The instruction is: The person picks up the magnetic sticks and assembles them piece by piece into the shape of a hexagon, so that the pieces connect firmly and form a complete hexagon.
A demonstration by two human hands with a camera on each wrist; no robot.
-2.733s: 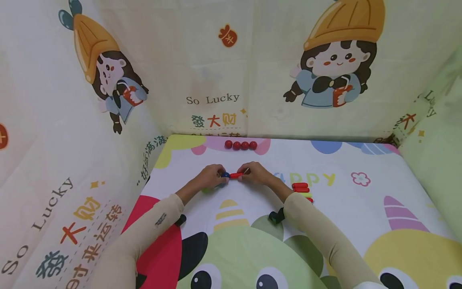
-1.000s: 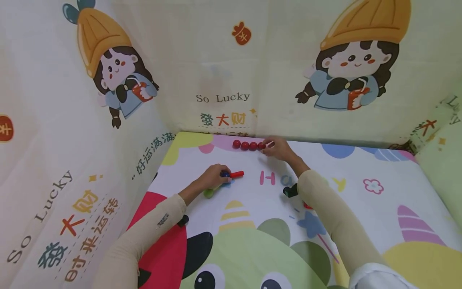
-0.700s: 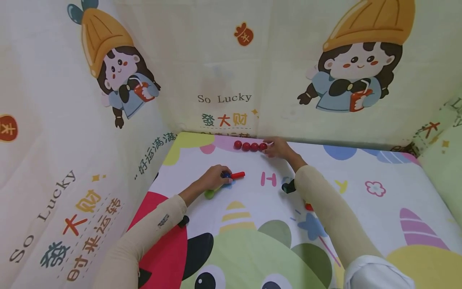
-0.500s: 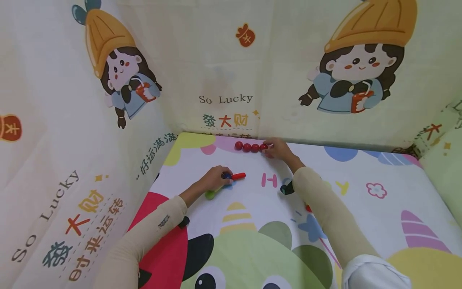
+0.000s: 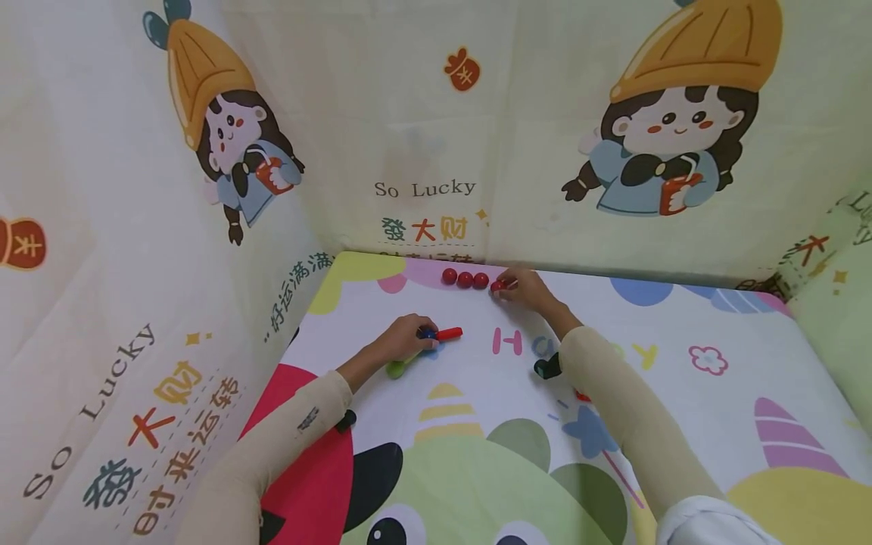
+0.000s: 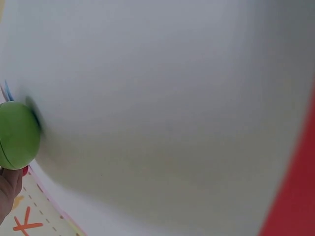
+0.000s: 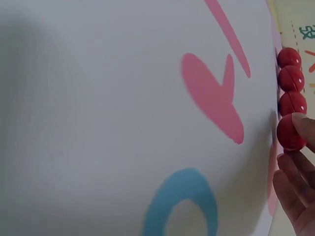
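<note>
My left hand (image 5: 406, 338) grips a blue ball (image 5: 427, 333) in the left middle of the table. From that ball a short red stick (image 5: 450, 333) points right. A green ball (image 5: 395, 369) with a light green stick shows below the hand; the left wrist view has this green ball (image 6: 18, 135) large at its left edge. Farther back, my right hand (image 5: 526, 290) pinches a red ball (image 5: 498, 287) between thumb and fingers. Three more red balls (image 5: 465, 280) stand in a row just left of it. In the right wrist view the pinched red ball (image 7: 290, 132) overlaps the row's end.
A printed cloth wall (image 5: 436, 151) rises right behind the red balls. Part of a red piece (image 5: 582, 396) peeks out beside the right sleeve (image 5: 623, 409), which hides what lies under it. A dark device (image 5: 547, 368) sits at the right forearm.
My right hand has left the red stick and gone back to the red balls. It has drawn the rightmost one slightly forward, out of the row. The left hand keeps its hold.
</note>
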